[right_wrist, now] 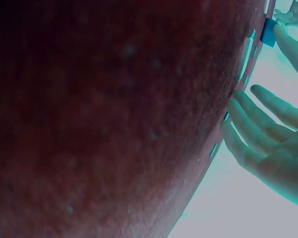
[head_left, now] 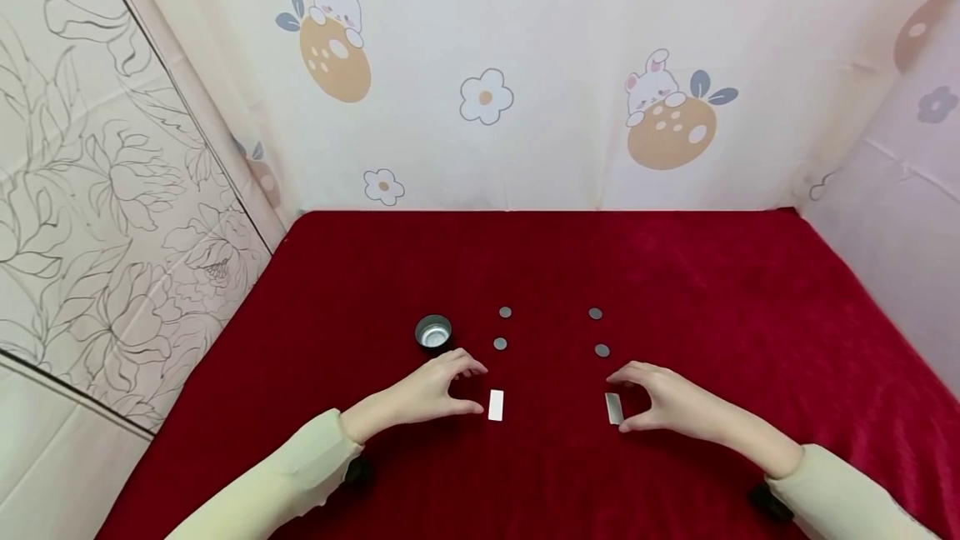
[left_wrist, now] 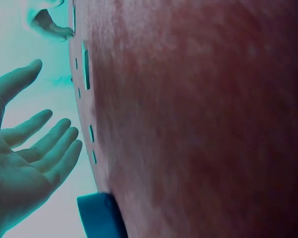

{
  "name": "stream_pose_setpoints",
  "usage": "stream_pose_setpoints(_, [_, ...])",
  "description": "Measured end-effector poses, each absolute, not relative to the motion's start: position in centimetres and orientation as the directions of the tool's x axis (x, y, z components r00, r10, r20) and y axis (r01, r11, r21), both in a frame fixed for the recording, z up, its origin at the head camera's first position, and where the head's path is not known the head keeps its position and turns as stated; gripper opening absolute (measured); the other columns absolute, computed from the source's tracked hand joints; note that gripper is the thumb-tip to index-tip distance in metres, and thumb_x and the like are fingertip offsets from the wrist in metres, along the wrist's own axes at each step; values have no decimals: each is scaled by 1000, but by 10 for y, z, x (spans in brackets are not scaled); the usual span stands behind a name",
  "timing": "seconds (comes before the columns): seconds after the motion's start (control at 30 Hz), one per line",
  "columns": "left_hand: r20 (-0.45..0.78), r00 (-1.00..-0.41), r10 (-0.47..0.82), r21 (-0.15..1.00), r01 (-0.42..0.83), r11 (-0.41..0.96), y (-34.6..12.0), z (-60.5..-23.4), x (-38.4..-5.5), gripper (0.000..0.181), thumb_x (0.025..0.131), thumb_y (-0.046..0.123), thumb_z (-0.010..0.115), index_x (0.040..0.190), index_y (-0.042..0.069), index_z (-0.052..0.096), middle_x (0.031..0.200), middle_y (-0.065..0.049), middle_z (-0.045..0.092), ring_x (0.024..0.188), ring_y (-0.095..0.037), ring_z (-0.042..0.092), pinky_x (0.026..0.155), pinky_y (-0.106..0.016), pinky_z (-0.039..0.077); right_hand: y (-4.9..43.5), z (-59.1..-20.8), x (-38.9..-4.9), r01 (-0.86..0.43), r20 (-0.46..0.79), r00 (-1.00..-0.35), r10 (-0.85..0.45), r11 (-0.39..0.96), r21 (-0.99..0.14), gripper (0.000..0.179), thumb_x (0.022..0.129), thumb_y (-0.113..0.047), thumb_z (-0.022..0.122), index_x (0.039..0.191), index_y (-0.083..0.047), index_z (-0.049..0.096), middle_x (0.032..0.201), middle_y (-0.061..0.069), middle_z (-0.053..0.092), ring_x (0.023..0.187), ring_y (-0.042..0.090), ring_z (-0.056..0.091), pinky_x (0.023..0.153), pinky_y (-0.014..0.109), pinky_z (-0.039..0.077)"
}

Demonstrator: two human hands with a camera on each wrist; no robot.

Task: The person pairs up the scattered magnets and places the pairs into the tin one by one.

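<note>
My L grip point(head_left: 435, 390) is loose w/ nothing in it: thumb & fingers are apart, just beside the white strip point(head_left: 496, 405). My guess: the gap's wide to suit the strip's length. My R grip point(head_left: 663, 398) is loose too, w/ its tips right by the ends of the grey strip point(head_left: 614, 409). Can't tell if they touch. Past my hands, 2 grey discs point(head_left: 500, 344) lie on the L & 2 more discs point(head_left: 602, 351) on the R, flat, so they prob. won't roll. The cup point(head_left: 433, 320) stands upright nr my L grip, hollow side up. Its bottom's shiny & hard to make out. Red cloth point(head_left: 555, 482) hides the desk. My sleeves point(head_left: 277, 473) get cut off. Both wrist views are dim, w/ odd colors, strips edge-on.
</note>
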State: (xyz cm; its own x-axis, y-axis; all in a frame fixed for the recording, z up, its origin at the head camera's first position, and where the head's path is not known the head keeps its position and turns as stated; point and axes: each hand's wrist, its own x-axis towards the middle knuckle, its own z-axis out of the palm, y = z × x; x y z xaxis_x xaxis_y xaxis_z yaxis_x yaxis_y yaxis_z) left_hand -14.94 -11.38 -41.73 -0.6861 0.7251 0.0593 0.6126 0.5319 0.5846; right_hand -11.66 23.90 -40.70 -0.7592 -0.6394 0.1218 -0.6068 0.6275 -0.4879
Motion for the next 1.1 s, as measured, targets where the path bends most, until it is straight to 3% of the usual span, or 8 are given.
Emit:
stream_pose_setpoints(0.27, [-30,-682,730,638,550,540,-96,-429,-150,43,74,25,72,110,8,55,101,1,50,87,-10,49,75,-19,43,233,-412,-121,-535,22,-779,-627,646,-544,42,64,-22,78,97,-3,59,91,-4,53,79,10,48,68,24,44])
stream_pose_setpoints(0.7, [-44,-664,746,502,631,591,-82,-431,-150,38,70,24,75,99,6,59,90,4,47,82,-6,44,72,-14,40,221,-413,-119,-540,46,-789,-613,655,-528,23,63,-6,71,83,-5,59,79,-6,47,67,4,45,59,18,42])
stream_pose_setpoints(1.1, [-18,-654,756,452,669,590,-74,-431,-151,33,67,25,74,92,8,60,83,5,48,75,-4,42,65,-12,38,219,-412,-121,-550,46,-774,-632,634,-543,23,64,-4,69,83,-6,58,80,-5,47,67,4,44,57,19,41])
